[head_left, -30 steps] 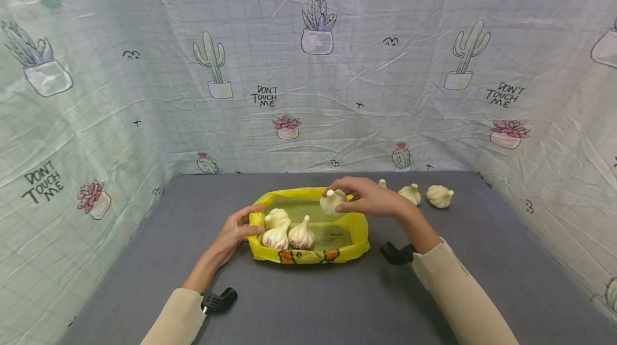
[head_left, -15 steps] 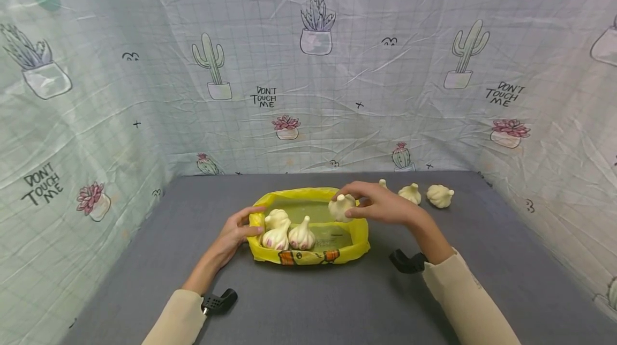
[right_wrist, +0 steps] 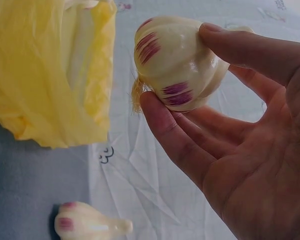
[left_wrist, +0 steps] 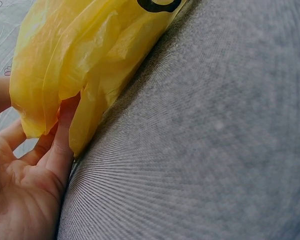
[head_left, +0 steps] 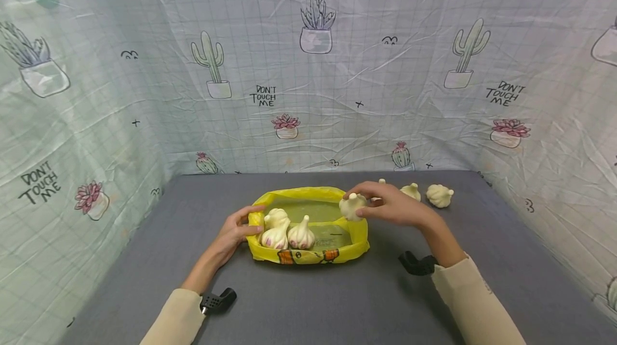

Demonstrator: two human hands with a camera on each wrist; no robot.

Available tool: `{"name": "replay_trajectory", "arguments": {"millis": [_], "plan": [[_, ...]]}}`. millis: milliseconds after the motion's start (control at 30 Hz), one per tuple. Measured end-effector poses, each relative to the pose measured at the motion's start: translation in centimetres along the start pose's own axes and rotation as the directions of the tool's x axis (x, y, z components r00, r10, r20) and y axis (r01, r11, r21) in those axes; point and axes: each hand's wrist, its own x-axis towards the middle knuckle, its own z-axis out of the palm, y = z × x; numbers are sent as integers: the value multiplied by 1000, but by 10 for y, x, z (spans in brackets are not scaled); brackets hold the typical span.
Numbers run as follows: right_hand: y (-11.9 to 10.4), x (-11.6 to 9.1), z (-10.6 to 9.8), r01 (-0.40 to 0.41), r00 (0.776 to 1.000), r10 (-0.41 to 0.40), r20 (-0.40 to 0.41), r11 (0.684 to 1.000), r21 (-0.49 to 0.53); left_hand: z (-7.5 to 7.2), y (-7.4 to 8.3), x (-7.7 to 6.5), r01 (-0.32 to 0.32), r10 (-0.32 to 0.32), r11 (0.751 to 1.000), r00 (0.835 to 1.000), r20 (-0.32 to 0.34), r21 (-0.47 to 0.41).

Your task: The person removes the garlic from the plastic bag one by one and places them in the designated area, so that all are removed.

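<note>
A yellow plastic bag [head_left: 310,257] lies on the table, its mouth spread wide and its rim folded over. My left hand [head_left: 234,235] grips the bag's left rim; in the left wrist view, fingers [left_wrist: 64,120] reach under the yellow plastic [left_wrist: 65,60]. Inside, at the left end, three pale garlic bulbs [head_left: 301,233] sit close together. Over the bag's right rim, my right hand [head_left: 392,204] pinches another garlic bulb [head_left: 352,207] between thumb and fingers. Purple streaks and a tuft of roots show on this garlic bulb [right_wrist: 177,62] in the right wrist view.
Beyond my right hand, garlic bulbs [head_left: 439,195] lie in a row near the back of the grey table [head_left: 308,302]; the hand partly covers some. A patterned cloth [head_left: 313,93] hangs behind and along both sides.
My right hand has moved right with the garlic bulb, from above the bag's middle to its right rim. The left hand and the bag stay in place.
</note>
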Motion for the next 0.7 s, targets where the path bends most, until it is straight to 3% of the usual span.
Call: {"name": "replay_trajectory", "arguments": {"millis": [700], "plan": [[20,-12,-24,-39,997,36,-74,999,-29,-2,-3,2,6,-6,1000,1000,5,-9]]}}
